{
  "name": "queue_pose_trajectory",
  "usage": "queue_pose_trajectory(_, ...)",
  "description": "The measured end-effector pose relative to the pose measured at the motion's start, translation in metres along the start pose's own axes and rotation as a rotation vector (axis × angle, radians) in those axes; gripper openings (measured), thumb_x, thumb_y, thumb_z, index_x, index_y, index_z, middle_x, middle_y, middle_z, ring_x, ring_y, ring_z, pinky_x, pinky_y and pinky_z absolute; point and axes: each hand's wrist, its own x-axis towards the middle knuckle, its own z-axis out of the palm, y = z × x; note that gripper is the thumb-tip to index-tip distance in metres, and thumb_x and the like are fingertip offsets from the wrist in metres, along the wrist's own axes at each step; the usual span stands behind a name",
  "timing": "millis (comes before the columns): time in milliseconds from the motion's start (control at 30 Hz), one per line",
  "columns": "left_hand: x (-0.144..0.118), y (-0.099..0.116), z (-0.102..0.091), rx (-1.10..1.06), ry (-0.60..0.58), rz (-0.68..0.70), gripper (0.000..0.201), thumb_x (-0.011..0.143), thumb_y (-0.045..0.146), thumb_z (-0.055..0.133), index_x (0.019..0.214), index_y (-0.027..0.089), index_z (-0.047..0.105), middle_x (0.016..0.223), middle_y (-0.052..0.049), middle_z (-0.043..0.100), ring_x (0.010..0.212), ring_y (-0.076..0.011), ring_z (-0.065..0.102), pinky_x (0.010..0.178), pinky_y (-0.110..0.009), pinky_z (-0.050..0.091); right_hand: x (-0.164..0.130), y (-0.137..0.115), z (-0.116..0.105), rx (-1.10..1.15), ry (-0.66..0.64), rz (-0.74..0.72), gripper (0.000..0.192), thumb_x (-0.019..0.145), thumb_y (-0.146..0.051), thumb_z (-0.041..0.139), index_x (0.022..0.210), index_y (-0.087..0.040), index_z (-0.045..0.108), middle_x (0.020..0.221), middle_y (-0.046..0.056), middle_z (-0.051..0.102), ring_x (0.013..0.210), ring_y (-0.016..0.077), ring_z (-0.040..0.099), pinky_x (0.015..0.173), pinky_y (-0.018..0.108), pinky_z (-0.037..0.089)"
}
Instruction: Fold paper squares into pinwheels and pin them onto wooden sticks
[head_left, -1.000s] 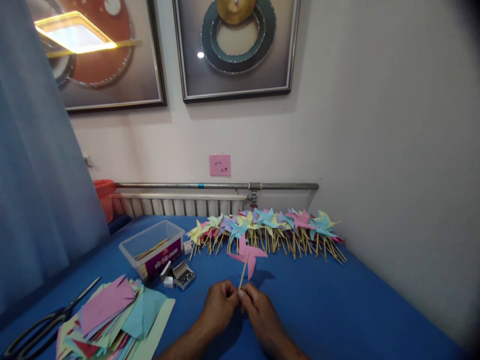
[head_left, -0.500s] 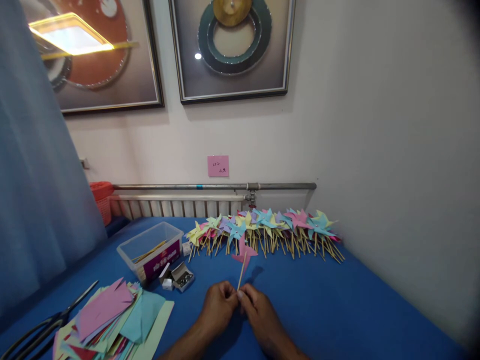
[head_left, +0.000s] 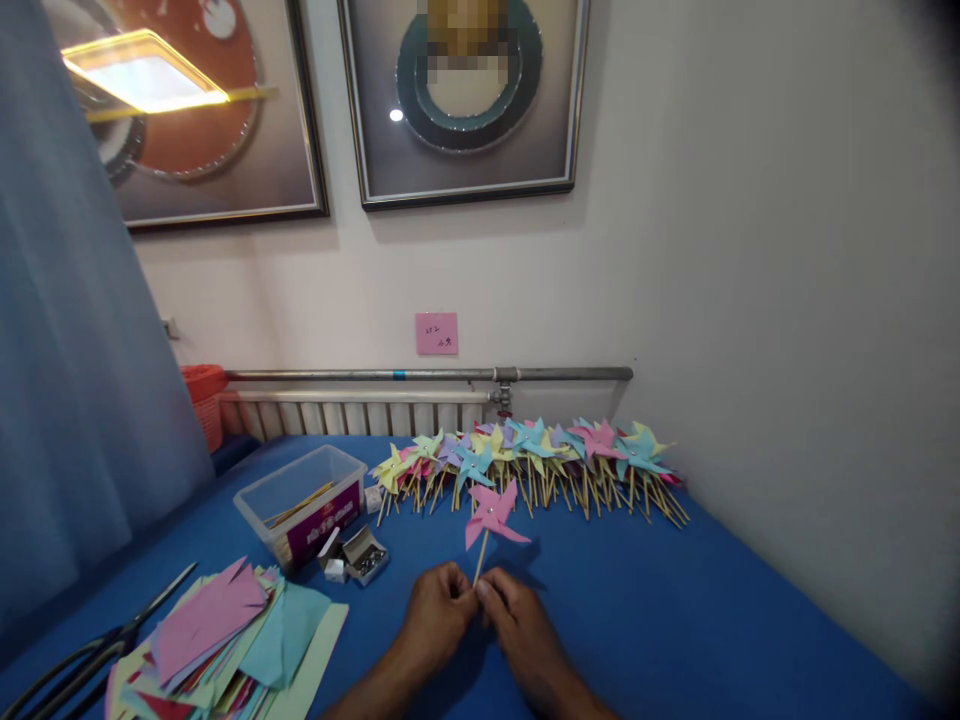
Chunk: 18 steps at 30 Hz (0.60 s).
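Note:
A pink paper pinwheel (head_left: 491, 512) on a thin wooden stick stands upright in front of me, its pinned face turned my way. My left hand (head_left: 441, 612) pinches the lower end of the stick from the left. From the other side, the thumb and fingers of my right hand (head_left: 517, 622) close on the same end, so the two hands meet there. Behind it lies a long pile of finished pinwheels (head_left: 529, 455) in several colours, sticks pointing toward me.
To the left are a clear plastic box (head_left: 300, 500) with sticks, a small open carton of metal pins (head_left: 365, 556), a stack of cut coloured paper (head_left: 225, 640) and black scissors (head_left: 112, 640). A blue cloth (head_left: 675, 620) covers the table. A wall rises at the right.
The pinwheel has turned on its stick: its pinned front now faces me, where the stick crossed in front of it before. Both hands stay nearly in place.

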Motion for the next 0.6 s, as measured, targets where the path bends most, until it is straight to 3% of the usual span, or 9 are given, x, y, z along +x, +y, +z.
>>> queue_pose_trajectory(167, -0.0014, -0.0019, 0.0009, -0.049, -0.098, 0.006, 0.033, 0.078, 0.046, 0.063, 0.062, 0.02, 0.05, 0.054, 0.005, 0.044, 0.053, -0.0103, 0.035, 0.053, -0.026, 0.025, 0.0022, 0.0031, 0.0003, 0.123, 0.007, 0.083, 0.039, 0.096, -0.055, 0.041, 0.075, -0.023, 0.052, 0.059, -0.005, 0.048, 0.053, 0.0134, 0.043, 0.054, 0.026, 0.034)
queue_pose_trajectory(600, -0.001, -0.0044, 0.002, -0.124, -0.208, -0.001, 0.034, 0.079, 0.051, 0.057, 0.067, 0.018, 0.055, 0.056, 0.004, 0.049, 0.05, -0.0098, 0.038, 0.051, -0.025, 0.028, 0.0043, 0.0034, -0.0012, 0.103, 0.035, 0.057, 0.037, 0.093, -0.052, 0.044, 0.073, -0.023, 0.054, 0.061, -0.004, 0.05, 0.059, 0.0151, 0.048, 0.058, 0.026, 0.037)
